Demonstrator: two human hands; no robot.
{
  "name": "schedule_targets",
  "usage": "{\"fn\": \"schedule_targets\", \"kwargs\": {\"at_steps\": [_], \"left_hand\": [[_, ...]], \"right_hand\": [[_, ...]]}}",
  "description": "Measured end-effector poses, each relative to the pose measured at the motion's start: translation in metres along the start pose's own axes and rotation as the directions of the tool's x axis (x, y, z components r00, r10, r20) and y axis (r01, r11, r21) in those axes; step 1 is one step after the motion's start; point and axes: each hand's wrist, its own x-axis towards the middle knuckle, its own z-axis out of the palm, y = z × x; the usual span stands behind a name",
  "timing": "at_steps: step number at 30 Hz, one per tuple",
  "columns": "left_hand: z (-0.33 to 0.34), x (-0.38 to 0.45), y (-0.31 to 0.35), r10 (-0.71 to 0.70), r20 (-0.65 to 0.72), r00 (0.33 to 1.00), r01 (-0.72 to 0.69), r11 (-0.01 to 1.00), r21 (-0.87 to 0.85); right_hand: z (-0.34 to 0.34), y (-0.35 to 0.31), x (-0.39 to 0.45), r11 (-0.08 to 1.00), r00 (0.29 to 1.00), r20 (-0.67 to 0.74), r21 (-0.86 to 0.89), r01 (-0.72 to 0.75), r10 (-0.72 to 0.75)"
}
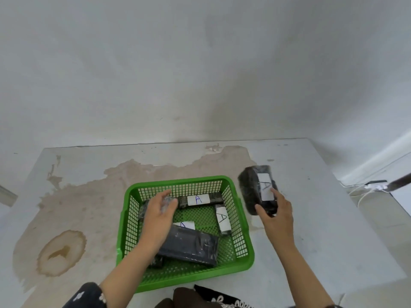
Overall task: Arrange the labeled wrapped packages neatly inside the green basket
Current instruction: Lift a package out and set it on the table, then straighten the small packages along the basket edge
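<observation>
A green plastic basket (242, 258) sits on the table in front of me. Inside lie several black wrapped packages with white "A" labels: one along the back wall (201, 200), one by the right wall (223, 218), a large one at the front (191, 246). My left hand (159, 211) hovers inside the basket over a package at the back left (142, 211), fingers apart and holding nothing. My right hand (275, 213) grips another black package labeled "A" (251, 187), held tilted just right of the basket, above the table.
The white table (89, 174) is stained brown on its left and middle, with a ring mark (61, 252) at the front left. A wall stands close behind the table. Cables and a power strip (375, 186) lie on the floor to the right.
</observation>
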Motion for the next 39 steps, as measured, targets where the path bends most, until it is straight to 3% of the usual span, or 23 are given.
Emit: {"fn": "schedule_targets", "kwargs": {"at_steps": [7,10,12,14,18,20,23,25,28,35,39], "left_hand": [[-0.025,0.020,-0.044,0.015,-0.048,0.999,-0.002,0.965,0.261],[-0.030,0.024,-0.056,-0.004,-0.026,1.000,0.012,0.952,0.306],[-0.033,0.030,-0.060,-0.026,-0.003,1.000,0.026,0.940,0.341],[-0.035,0.037,-0.061,-0.012,-0.019,1.000,0.018,0.925,0.380],[-0.042,0.055,-0.052,-0.013,-0.080,0.997,0.040,0.937,0.346],[-0.044,0.069,-0.049,-0.097,-0.034,0.995,0.103,0.933,0.345],[-0.042,0.086,-0.054,-0.251,0.086,0.964,0.178,0.851,0.494],[-0.039,0.092,-0.058,-0.300,0.135,0.944,0.160,0.775,0.611],[-0.030,0.096,-0.059,-0.328,0.139,0.934,0.167,0.747,0.644],[-0.030,0.102,-0.060,-0.195,0.021,0.981,0.130,0.724,0.677],[-0.037,0.099,-0.045,-0.048,0.051,0.998,-0.006,0.665,0.746]], "right_hand": [[0.021,0.066,0.019,0.965,0.978,0.050,-0.184,-0.188,0.200],[0.019,0.067,0.024,0.937,0.975,0.071,-0.298,-0.183,0.212],[0.020,0.059,0.021,0.920,0.988,0.013,-0.368,-0.137,0.152],[0.026,0.047,0.009,0.959,0.999,-0.021,-0.283,-0.034,0.029],[0.050,0.031,-0.027,0.994,0.967,0.245,-0.073,0.087,-0.067],[0.058,0.030,-0.036,0.997,0.960,0.277,-0.040,0.064,-0.051],[0.062,0.030,-0.038,1.000,0.965,0.263,-0.023,0.003,0.003],[0.062,0.031,-0.038,1.000,0.965,0.262,-0.008,-0.011,0.013],[0.062,0.032,-0.037,1.000,0.967,0.255,0.001,-0.002,0.002],[0.061,0.032,-0.038,0.999,0.970,0.242,-0.042,-0.002,0.012],[0.063,0.031,-0.038,0.999,0.972,0.233,-0.049,-0.005,0.016]]}}
